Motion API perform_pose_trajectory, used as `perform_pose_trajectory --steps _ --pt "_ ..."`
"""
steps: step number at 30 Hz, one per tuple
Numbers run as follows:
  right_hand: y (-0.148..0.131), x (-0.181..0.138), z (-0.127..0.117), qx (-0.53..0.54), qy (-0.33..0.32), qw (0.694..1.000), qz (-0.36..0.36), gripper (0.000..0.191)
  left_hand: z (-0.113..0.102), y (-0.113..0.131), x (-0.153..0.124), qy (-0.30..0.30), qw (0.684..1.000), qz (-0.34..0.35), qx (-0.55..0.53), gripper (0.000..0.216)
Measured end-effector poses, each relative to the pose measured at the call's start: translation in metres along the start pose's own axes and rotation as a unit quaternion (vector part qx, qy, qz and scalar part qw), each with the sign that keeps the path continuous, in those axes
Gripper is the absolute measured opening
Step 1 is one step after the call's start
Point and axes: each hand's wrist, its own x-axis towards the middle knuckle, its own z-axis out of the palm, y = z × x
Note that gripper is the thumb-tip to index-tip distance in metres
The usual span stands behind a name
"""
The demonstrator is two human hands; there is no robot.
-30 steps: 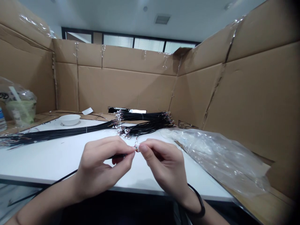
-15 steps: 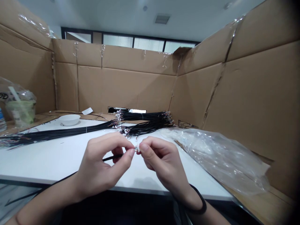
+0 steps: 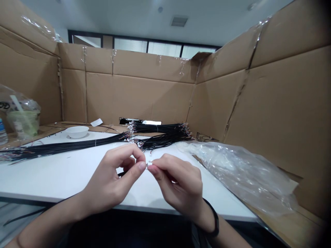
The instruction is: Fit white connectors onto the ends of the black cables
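My left hand [image 3: 113, 181] pinches the end of a thin black cable [image 3: 121, 174] that trails back under my wrist and off the table's near edge. My right hand [image 3: 178, 182] pinches a tiny white connector [image 3: 149, 164] at that cable's tip, thumb and forefinger closed. Both hands meet fingertip to fingertip above the white table [image 3: 51, 175]. A dark band sits on my right wrist. Behind the hands lie bundles of black cables with small connectors [image 3: 160, 134], and a long bundle [image 3: 59, 148] stretches to the left.
Cardboard walls [image 3: 271, 103] enclose the table on three sides. A crumpled clear plastic bag [image 3: 240, 172] lies at the right. A small white bowl [image 3: 77, 131] stands at the back left. A bagged green drink cup [image 3: 22, 120] sits at the far left.
Both hands have shifted slightly right and up, and the fingers have re-gripped around the connector. The cable has followed the left hand.
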Motion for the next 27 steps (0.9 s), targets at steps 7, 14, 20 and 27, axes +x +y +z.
perform_pose_trajectory --steps 7,14,20,27 --pt "0.002 0.001 0.003 0.035 0.008 0.999 0.003 0.010 0.001 0.002 0.002 -0.006 1.000 -0.005 -0.019 0.019" --pt "-0.001 0.009 -0.002 0.261 -0.036 0.931 0.254 0.027 0.003 -0.001 -0.002 0.050 0.998 0.042 0.008 0.005" --pt "0.000 0.008 -0.005 0.318 -0.030 0.896 0.308 0.033 0.004 0.003 0.000 0.005 0.997 0.043 0.071 0.021" --pt "-0.002 0.013 -0.005 0.290 -0.031 0.910 0.296 0.036 0.001 0.006 0.004 0.007 0.999 0.010 0.037 0.028"
